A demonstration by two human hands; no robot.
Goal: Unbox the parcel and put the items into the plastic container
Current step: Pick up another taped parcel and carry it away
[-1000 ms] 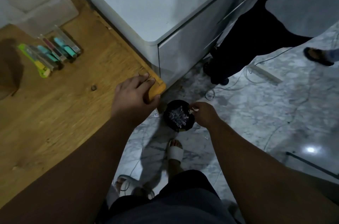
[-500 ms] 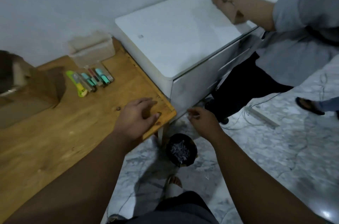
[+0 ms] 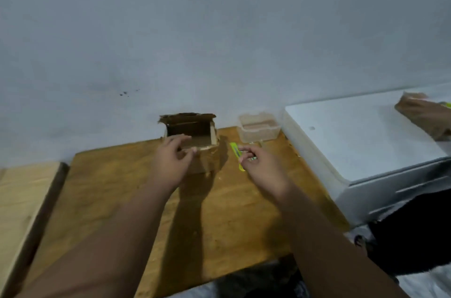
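An open brown cardboard parcel (image 3: pixel 195 131) stands at the back of the wooden table (image 3: pixel 219 212), against the wall. My left hand (image 3: pixel 170 163) is at its front left rim, fingers loosely curled; the blur hides whether it touches. To the right stands a clear plastic container (image 3: pixel 258 130). In front of it lie a yellow-green cutter (image 3: pixel 234 148) and small items, mostly hidden under my right hand (image 3: pixel 261 165). That hand hovers over them with bent fingers and holds nothing I can see.
A white drawer cabinet (image 3: pixel 353 141) adjoins the table on the right. On its top, another person's hand (image 3: pixel 424 112) holds a brown box. A paler wooden board (image 3: pixel 22 195) lies left of the table. A grey wall runs behind.
My view swung up from the floor and bin to the table. My left hand left the table corner for the parcel; my right hand rose from the bin to the items.
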